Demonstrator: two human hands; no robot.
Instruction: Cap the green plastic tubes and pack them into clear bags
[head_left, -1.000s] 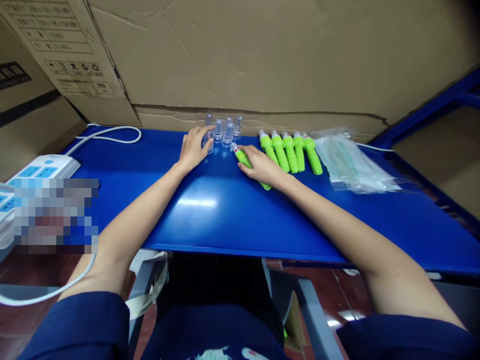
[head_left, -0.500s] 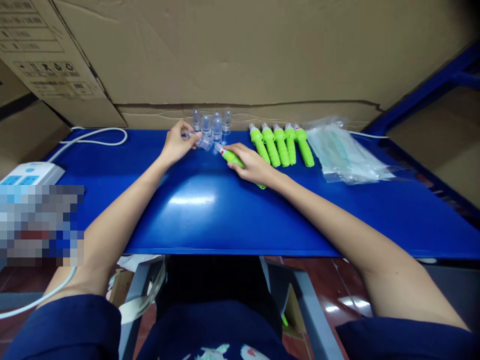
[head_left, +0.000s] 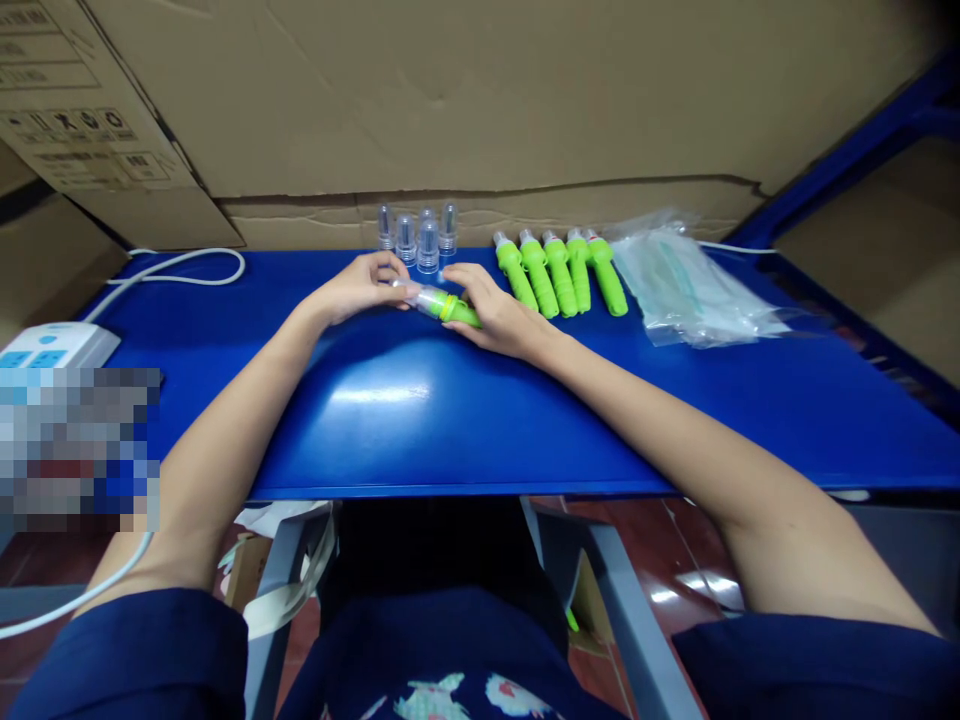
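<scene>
My left hand [head_left: 367, 286] pinches a clear plastic cap [head_left: 428, 300] between thumb and fingers. The cap sits over the tip of a bright green torch-shaped device [head_left: 463, 314], which lies tilted across the middle of the table. Wrapped round the green body is my right hand [head_left: 499, 312], its palm covering the rear part. Just behind my hands, several more clear caps [head_left: 427, 246] stand upright, closed end up. Right of my right hand, several green devices [head_left: 559, 275] of the same kind lie side by side, pale tips pointing away from me.
Clear plastic bags [head_left: 690, 285] lie on the blue table [head_left: 450, 430] at the right. A white power strip [head_left: 60, 347] with a looped cable [head_left: 187, 262] is at the left. Cardboard [head_left: 480, 100] walls off the back, and a blue frame [head_left: 862, 170] rises at the right.
The clear cap, held apart from the green device before, is now over its tip. My two hands have come closer together. The view has shifted slightly.
</scene>
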